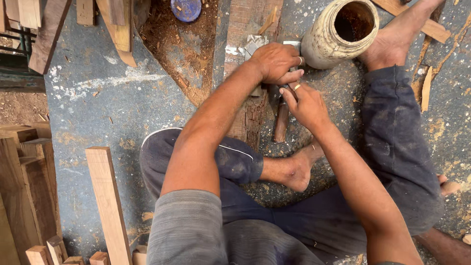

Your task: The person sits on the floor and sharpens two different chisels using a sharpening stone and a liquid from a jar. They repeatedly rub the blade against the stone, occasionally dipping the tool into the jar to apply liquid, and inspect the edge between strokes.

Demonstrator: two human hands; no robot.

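Two hands: left hand [274, 61] and right hand [308, 105] closed around wooden handle [281, 120].
Handle position: beneath both hands.
Handle look: dark brown, rounded.

Tool [281, 120] head hidden under hands [289, 81]

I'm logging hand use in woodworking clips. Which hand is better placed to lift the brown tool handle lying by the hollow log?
Probably the right hand: its fingers sit at the top of the brown handle. The left hand is pressed on the wooden block beside the hollow log.
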